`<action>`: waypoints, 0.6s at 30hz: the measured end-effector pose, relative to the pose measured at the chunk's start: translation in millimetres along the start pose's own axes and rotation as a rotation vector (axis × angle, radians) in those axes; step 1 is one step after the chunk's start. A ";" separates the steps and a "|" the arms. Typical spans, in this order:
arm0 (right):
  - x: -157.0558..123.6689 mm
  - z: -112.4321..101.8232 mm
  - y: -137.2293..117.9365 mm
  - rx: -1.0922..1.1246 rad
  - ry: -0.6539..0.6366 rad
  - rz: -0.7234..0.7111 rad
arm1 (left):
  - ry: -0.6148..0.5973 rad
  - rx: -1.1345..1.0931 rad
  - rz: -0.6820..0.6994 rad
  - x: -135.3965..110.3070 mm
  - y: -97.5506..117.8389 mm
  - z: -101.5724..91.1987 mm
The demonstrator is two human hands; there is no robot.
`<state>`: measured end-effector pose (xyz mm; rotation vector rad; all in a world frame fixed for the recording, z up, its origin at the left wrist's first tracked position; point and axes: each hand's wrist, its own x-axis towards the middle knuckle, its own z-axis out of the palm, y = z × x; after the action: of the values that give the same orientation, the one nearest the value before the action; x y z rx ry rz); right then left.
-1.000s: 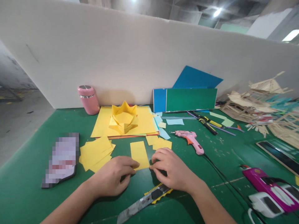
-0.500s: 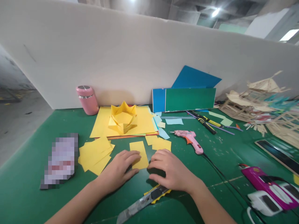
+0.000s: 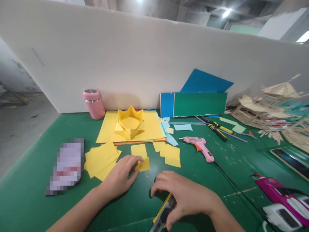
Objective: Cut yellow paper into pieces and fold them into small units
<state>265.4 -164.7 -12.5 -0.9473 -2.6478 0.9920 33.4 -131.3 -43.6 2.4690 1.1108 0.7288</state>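
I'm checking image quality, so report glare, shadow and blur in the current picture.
Head view: the ceiling lamp glares; dark shadow lies beneath the right hand. Same view: the wooden models look soft, and mosaic covers the flat item.

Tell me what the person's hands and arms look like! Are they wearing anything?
The left hand and right hand are both bare, with no gloves. No rings show on the fingers. The forearms are bare too: no sleeves, watch or bracelet in view.

On the green table (image 3: 125, 209) — yellow papers (image 3: 101, 158), glue gun (image 3: 202, 146), pink flask (image 3: 95, 106).
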 end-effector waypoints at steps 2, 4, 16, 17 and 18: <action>-0.4 -0.2 0.3 -0.003 -0.031 -0.031 | -0.008 -0.012 0.002 0.8 0.4 -0.9; -0.5 -1.2 0.6 0.032 -0.039 -0.042 | -0.011 -0.041 0.010 0.7 0.1 -0.9; -7.5 -9.2 21.3 0.155 0.702 0.229 | 0.078 -0.168 -0.027 -4.5 -3.0 -0.1; -7.0 -8.9 22.4 0.063 0.702 0.261 | 0.076 -0.157 -0.016 -4.8 -1.6 -0.9; -6.4 -8.6 22.8 -0.027 0.671 0.286 | 0.074 -0.145 -0.008 -5.1 -0.2 -1.5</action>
<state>285.0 -150.8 -20.0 -1.3958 -2.0048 0.5411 29.5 -134.9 -44.1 2.3329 1.0538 0.8731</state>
